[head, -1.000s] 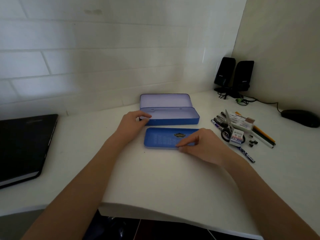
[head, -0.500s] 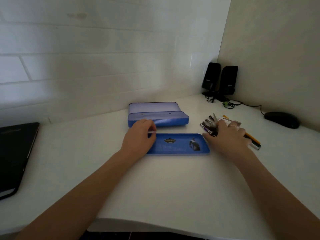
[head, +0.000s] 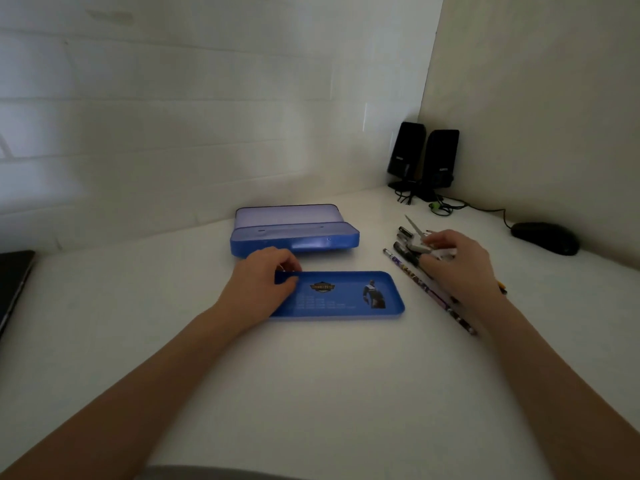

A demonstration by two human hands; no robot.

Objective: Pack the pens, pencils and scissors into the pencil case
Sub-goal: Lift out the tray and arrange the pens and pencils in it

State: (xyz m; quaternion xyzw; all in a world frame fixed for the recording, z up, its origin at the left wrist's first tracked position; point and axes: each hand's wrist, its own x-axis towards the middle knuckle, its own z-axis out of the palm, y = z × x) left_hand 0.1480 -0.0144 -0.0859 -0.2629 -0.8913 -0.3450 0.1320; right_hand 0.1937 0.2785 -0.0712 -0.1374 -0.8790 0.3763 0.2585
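Since the earlier frame the right hand (head: pixel 460 268) has been carried further over the pile of pens and pencils (head: pixel 412 249), and the scissors (head: pixel 415 228) are now more exposed at the far side of that pile. The fingers of this hand are curled down among the pens; whether one is actually held in the grip cannot be told. A patterned purple pencil (head: pixel 429 292) is laid slantwise just left of the hand, partly covered by the wrist. The left hand (head: pixel 263 289) is rested on the left end of the shallow blue tray (head: pixel 346 296), its fingers bent over the far rim and its thumb laid inside. Just beyond the tray, the open pencil case (head: pixel 294 233) is set with its lid raised toward the wall; nothing is seen inside it. Everything is carried by a white table (head: pixel 311 393) fitted into a corner, with white brick-patterned wall on the far side and a plain pale wall on the right. Two black speakers (head: pixel 424 157) are stood in the corner, a black mouse (head: pixel 545 237) is placed at far right, and the edge of a dark laptop (head: pixel 14 289) is seen at left.
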